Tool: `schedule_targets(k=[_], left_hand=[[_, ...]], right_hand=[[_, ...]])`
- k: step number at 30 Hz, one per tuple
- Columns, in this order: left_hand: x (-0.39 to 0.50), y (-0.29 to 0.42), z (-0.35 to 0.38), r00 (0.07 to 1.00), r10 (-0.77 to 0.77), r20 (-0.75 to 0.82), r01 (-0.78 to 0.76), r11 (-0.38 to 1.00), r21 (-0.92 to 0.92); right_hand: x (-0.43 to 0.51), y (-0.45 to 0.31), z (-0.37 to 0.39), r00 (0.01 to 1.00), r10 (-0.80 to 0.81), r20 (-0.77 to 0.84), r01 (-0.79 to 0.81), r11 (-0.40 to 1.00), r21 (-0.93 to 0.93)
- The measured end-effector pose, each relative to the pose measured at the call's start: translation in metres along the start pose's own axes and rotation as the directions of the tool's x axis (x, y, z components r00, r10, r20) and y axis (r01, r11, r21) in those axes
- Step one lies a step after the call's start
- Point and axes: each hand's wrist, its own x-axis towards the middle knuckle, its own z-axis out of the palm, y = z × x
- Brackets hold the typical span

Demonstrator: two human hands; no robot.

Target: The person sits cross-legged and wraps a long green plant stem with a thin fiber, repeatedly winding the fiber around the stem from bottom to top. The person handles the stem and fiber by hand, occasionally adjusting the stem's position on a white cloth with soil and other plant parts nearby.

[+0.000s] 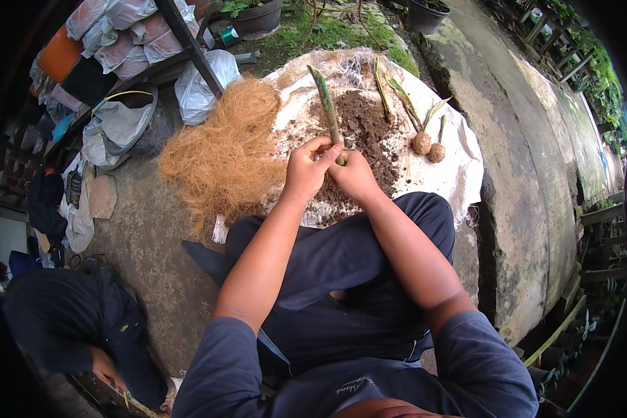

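Note:
Both hands meet over the white woven sack (449, 177), holding one long green mottled leaf cutting (325, 99) that points away from me. My left hand (309, 170) pinches its lower part between thumb and fingers. Around its bottom end, my right hand (354, 175) is closed. Dark loose soil (363, 117) lies beneath and beyond the hands. A heap of tan coconut fibre (230, 151) is at the left. On the sack's right side are several plant cuttings, among them a variegated leaf (403, 96), and two fibre-wrapped balls, one at the left (421, 143) and one at the right (437, 152).
At upper left, a metal rack (188, 47) holds wrapped bundles, with a white plastic bag (204, 86) and a bucket (130, 125) beside it. Potted plants stand at the top, one in a dark pot (256, 20). Another person in dark clothes (78, 318) is at lower left.

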Motion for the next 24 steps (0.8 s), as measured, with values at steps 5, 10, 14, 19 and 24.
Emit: schedule_targets(k=[5,10,14,19,24], left_hand=[[-0.002,0.008,-0.013,0.988,-0.155,-0.025,0.154,0.987,-0.047],[-0.001,0.01,-0.014,0.986,-0.157,0.049,0.161,0.983,-0.085],[0.002,0.006,-0.013,0.994,-0.059,0.088,0.061,0.998,-0.02],[-0.001,0.008,-0.005,0.995,-0.022,0.095,0.023,1.0,-0.015],[-0.001,0.012,-0.001,0.994,-0.095,0.052,0.091,0.993,0.07]], right_hand=[[-0.013,-0.018,0.004,0.98,-0.053,0.193,-0.027,0.92,0.391],[-0.003,-0.004,0.002,0.966,0.002,0.257,-0.103,0.92,0.379],[0.002,0.007,0.006,0.993,0.02,0.118,-0.039,0.985,0.166],[-0.002,-0.009,0.0,0.995,0.065,-0.077,-0.068,0.997,-0.036],[0.002,0.003,0.002,0.997,0.003,0.075,-0.015,0.988,0.151]])
